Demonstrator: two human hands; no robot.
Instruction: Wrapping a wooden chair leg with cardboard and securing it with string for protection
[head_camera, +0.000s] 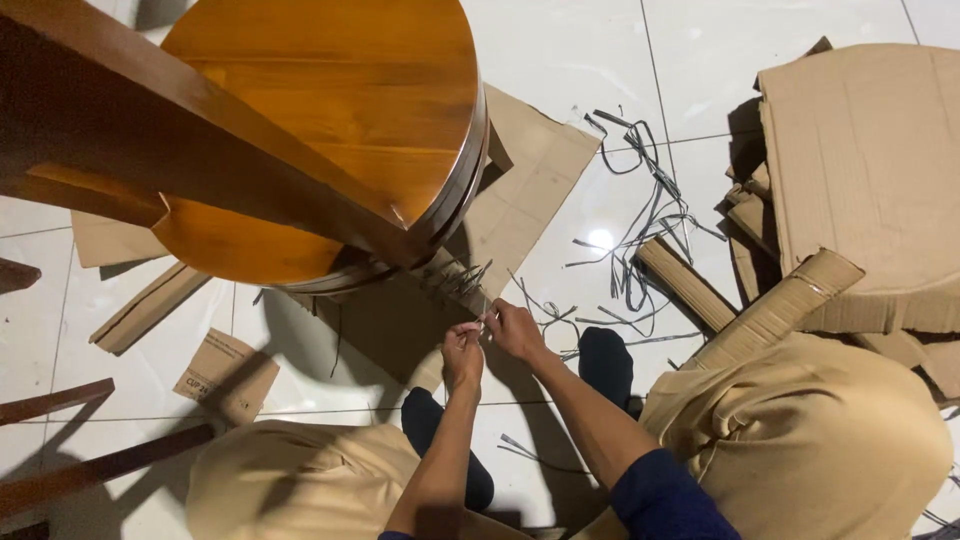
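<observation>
A round wooden table (330, 110) lies tipped on its side on the tiled floor, its top facing me and a wooden leg (180, 140) crossing it. Under its rim lies a flat cardboard sheet (530, 170). Both hands meet just below the rim. My left hand (463, 355) pinches one end of a thin grey strip (482, 318). My right hand (515, 328) grips the same strip from the other side. More grey strips poke out by the rim (462, 278).
A tangle of cut grey strapping (645, 215) lies on the white tiles to the right. Large cardboard pieces (860, 170) and cardboard rolls (775, 310) are stacked at right. Small cardboard scraps (228, 375) lie at left. Dark wooden legs (80, 470) show at lower left.
</observation>
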